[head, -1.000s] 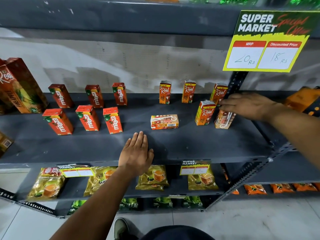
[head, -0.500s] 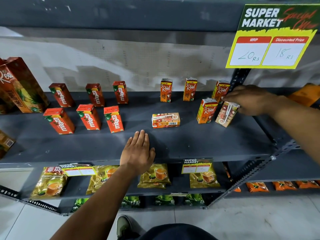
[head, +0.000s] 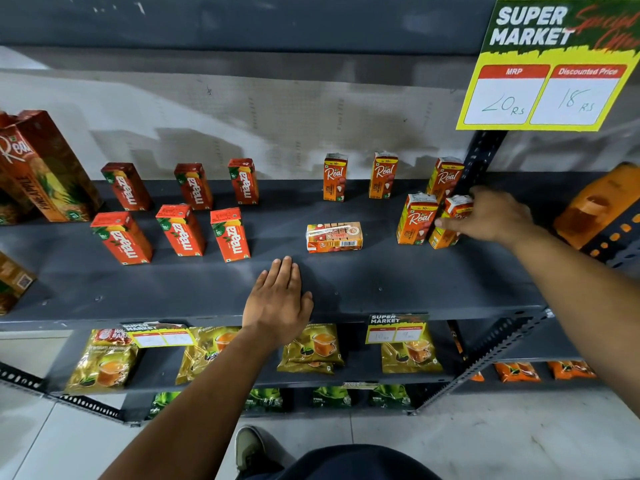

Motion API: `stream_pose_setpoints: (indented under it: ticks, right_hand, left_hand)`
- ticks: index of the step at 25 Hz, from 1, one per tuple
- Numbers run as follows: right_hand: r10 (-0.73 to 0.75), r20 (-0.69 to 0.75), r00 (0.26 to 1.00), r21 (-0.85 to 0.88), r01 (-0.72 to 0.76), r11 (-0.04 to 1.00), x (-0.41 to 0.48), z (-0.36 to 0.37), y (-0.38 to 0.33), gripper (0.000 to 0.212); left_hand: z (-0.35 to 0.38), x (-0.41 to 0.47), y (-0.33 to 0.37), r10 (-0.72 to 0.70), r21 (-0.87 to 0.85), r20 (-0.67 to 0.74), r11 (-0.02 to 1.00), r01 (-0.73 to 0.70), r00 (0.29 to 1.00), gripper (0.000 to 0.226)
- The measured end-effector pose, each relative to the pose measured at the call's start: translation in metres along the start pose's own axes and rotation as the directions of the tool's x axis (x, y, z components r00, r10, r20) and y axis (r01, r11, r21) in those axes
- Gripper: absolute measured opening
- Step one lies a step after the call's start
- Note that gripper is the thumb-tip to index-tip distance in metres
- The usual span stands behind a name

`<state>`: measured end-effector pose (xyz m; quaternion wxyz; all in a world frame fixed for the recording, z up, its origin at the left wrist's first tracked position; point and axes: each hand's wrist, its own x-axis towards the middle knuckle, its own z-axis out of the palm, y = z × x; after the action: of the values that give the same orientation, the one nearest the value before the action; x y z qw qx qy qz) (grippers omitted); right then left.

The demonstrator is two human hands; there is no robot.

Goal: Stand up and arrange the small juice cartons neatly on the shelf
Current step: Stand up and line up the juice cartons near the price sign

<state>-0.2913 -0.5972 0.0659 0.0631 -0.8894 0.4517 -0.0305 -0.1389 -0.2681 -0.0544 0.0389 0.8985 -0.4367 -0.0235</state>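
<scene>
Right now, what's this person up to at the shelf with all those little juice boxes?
A person is tidying small juice cartons on a grey shelf. Their right hand grips a Real carton, standing it beside another upright one. Their left hand rests flat on the shelf's front edge. One Real carton lies on its side mid-shelf, not yet stood up. Six Maaza cartons stand in two rows on the left.

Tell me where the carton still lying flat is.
In the head view, the flat carton lies mid-shelf, just beyond the left hand and left of the front standing Real carton.
</scene>
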Motion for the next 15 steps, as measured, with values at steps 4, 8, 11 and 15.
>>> stream_pose_setpoints:
  ticks: [4, 8, 11, 15]
  right_hand:
    - [0.074, -0.084, 0.994, 0.054, -0.069, 0.996, -0.06, -0.003, -0.003, 0.073]
    - [-0.299, -0.027, 0.954, 0.378, 0.287, 0.88, -0.128, 0.033, -0.057, 0.02]
    - [-0.463, -0.028, 0.886, 0.357, 0.441, 0.823, -0.105, 0.054, -0.108, 0.042]
    - [-0.535, 0.007, 0.845, 0.096, 0.532, 0.841, -0.054, 0.057, -0.159, 0.072]
  left_hand:
    - [0.0, 0.0, 0.0, -0.007, -0.001, -0.002, 1.0, 0.007, 1.0, 0.066]
    - [-0.002, 0.001, 0.002, -0.004, -0.017, 0.008, 1.0, 0.005, 1.0, 0.066]
    - [-0.005, -0.001, 0.002, -0.007, -0.013, 0.028, 1.0, 0.007, 1.0, 0.066]
    - [-0.006, -0.002, 0.002, 0.0, -0.023, 0.031, 1.0, 0.001, 1.0, 0.067]
